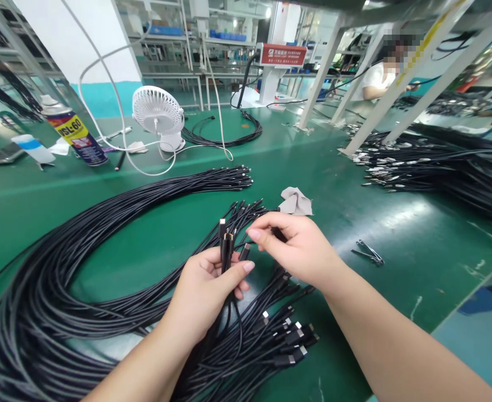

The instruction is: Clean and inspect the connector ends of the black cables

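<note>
Head view: a cluster of black cable ends (225, 245) is gripped upright between the thumb and curled fingers of the left hand (210, 285), their metal tips standing at uneven heights, with one plug (244, 252) tilted toward the right hand (302, 245). Thumb and forefinger of the right hand are brought together just beside the cluster; whether a cable is pinched there cannot be told, though a dark piece (278, 234) shows within the hand. The cluster is best held firmly just below the plugs, with the tips kept level and the bare metal untouched; the tilted one is better straightened by its housing. Below the hands, loose plugs (294, 336) are fanned out over the green table (329, 190), and left of the left hand a thick cable bundle (23, 312) is curved round. Beyond the right hand a crumpled cloth (296, 202) is laid; to its right lies a small metal tool (370, 254). Farther out, a white fan (156, 111) and a spray can (76, 135) are set beyond the left hand; a cable pile (442, 167) is heaped well apart, beyond the right.
</note>
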Demonstrator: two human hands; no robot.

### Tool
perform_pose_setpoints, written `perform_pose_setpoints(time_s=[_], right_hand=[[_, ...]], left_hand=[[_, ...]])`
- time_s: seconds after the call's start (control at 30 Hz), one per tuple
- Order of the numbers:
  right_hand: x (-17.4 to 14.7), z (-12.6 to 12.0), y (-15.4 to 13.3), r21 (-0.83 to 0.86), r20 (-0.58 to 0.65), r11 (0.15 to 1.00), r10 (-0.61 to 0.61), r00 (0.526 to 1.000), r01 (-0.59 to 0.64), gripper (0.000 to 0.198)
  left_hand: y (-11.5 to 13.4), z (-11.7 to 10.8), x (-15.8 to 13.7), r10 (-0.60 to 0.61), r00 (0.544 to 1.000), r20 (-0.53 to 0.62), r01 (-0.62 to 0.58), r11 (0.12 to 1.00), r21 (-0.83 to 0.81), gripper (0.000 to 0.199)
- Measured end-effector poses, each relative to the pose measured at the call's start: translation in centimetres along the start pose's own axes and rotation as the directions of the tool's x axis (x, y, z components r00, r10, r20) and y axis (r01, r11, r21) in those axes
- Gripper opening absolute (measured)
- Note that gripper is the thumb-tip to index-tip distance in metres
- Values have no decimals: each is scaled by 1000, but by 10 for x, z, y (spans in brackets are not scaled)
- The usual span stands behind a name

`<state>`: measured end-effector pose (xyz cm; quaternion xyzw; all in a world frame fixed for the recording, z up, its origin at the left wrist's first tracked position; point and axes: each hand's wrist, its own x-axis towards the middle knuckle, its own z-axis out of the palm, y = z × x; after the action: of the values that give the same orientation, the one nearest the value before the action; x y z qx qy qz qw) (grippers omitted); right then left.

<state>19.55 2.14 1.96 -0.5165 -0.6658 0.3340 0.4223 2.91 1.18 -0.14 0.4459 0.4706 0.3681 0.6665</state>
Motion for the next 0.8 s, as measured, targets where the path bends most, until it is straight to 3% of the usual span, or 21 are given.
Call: perform_pose_setpoints(time_s=[0.13, 0.27, 0.33, 0.43, 0.57, 0.67, 0.8], right_hand=[[-3, 5, -4, 30, 191, 998, -59, 980, 54, 4], [-3, 6, -8, 51, 211, 999, -19, 977, 8, 14], [-1, 4, -9, 3, 147, 1000, 17, 989, -18, 16], [3, -4, -8, -89, -43, 996, 16, 999, -20, 15], [9, -17, 3, -153, -260, 988, -41, 965, 0, 12], [15, -26, 18, -254, -374, 967, -74, 925, -25, 12], [24, -39, 38, -497, -388, 839, 14, 922, -222, 18]], left_hand=[[1, 0, 0, 35, 999, 32, -36, 999, 22, 11], [0, 1, 1, 25, 999, 46, -27, 999, 35, 12], [1, 2, 0, 5, 1000, 30, -6, 999, 39, 14], [2, 3, 0, -18, 1000, -4, 18, 999, 33, 18], [-1, 4, -1, -8, 1000, 6, 7, 997, 80, 20], [-5, 4, -6, 46, 987, 153, -82, 969, 235, 29], [-7, 2, -19, -24, 878, 479, -239, 845, 479, 86]])
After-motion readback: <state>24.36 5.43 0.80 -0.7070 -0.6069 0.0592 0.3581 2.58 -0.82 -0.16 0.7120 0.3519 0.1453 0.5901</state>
